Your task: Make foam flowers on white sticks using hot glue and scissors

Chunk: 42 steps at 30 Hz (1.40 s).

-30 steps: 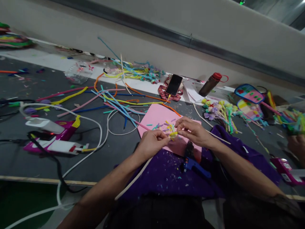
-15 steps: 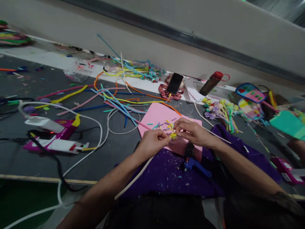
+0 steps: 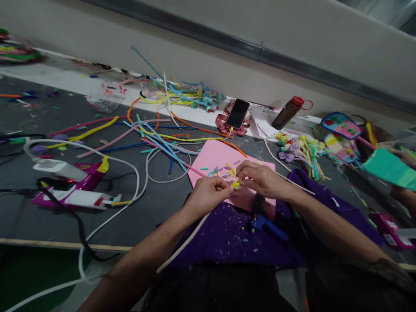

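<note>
The left hand [image 3: 208, 195] is closed in a pinch, gripping a small yellow piece [image 3: 235, 185] between thumb and fingers. The yellow piece is located above the lower part of the pink sheet [image 3: 211, 154], between the two hands. The right hand [image 3: 263, 180] has its fingers bent, tips at the right side of the yellow piece; whether it also grips cannot be told. A white stem [image 3: 183, 247] runs from beneath the left hand toward the wearer.

Short cut pieces [image 3: 224, 170] in yellow, purple and teal lie on the pink sheet, just beyond the hands. A cutter [image 3: 269, 227] with a blue handle lies below the right hand, its dark head over the sheet's near edge and its handle over the purple cloth [image 3: 224, 242]. A small white tag [image 3: 335, 202] shows on the cloth; no writing on it can be read.

At left, a magenta unit [image 3: 94, 175] carries white blocks; one bears a red patch, and any print is too small to read. The magenta unit at far right [image 3: 386, 229] bears pale labels, likewise unreadable. The phone [image 3: 238, 114] has a dark screen. The bottle [image 3: 284, 117] has a red cap. Near the right edge, a co-worker's hand [image 3: 403, 196] is beside a green sheet [image 3: 390, 169].
</note>
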{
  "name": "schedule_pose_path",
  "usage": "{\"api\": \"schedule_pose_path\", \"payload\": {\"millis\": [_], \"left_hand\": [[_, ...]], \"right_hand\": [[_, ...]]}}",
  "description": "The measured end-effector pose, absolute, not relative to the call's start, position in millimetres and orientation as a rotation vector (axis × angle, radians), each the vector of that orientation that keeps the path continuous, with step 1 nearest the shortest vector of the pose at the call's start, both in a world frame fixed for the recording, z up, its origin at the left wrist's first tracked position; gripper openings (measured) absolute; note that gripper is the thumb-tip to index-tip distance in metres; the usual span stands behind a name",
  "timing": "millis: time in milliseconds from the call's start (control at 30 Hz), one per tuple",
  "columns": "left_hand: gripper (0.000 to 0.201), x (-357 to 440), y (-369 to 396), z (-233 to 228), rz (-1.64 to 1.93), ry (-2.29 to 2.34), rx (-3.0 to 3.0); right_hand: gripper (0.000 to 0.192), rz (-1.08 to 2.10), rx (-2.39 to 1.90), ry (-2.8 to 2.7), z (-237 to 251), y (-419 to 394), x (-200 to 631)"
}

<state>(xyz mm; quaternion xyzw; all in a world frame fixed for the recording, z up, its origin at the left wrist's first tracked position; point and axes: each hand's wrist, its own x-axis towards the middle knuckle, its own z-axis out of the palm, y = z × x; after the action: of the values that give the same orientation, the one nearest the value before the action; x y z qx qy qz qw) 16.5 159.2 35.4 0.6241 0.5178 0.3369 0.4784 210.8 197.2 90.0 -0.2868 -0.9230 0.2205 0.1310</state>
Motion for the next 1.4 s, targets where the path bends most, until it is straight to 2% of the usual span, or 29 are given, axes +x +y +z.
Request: {"api": "schedule_pose_path", "payload": {"millis": [300, 500, 667, 800, 1033, 1200, 1400], "left_hand": [[0.019, 17, 161, 37, 0.866, 1.245, 1.458], [0.023, 13, 164, 46, 0.920, 1.073, 1.213], [0.026, 12, 165, 46, 0.850, 0.965, 0.948], [0.026, 12, 165, 46, 0.870, 0.920, 0.896], [0.026, 13, 165, 47, 0.790, 0.875, 0.877], [0.026, 16, 163, 46, 0.863, 0.854, 0.821], [0.028, 18, 161, 45, 0.961, 0.829, 0.767]], "right_hand": [[0.010, 0.626, -0.771, -2.611, 88, 200, 215], [0.019, 0.630, -0.886, -2.240, 92, 191, 223], [0.014, 0.876, -1.068, -2.028, 88, 170, 221], [0.004, 0.987, -1.103, -2.028, 87, 150, 213], [0.002, 1.166, -1.138, -2.056, 91, 132, 199], [0.016, 1.639, -1.192, -1.626, 83, 132, 186], [0.019, 1.784, -1.167, -1.370, 74, 141, 166]]}}
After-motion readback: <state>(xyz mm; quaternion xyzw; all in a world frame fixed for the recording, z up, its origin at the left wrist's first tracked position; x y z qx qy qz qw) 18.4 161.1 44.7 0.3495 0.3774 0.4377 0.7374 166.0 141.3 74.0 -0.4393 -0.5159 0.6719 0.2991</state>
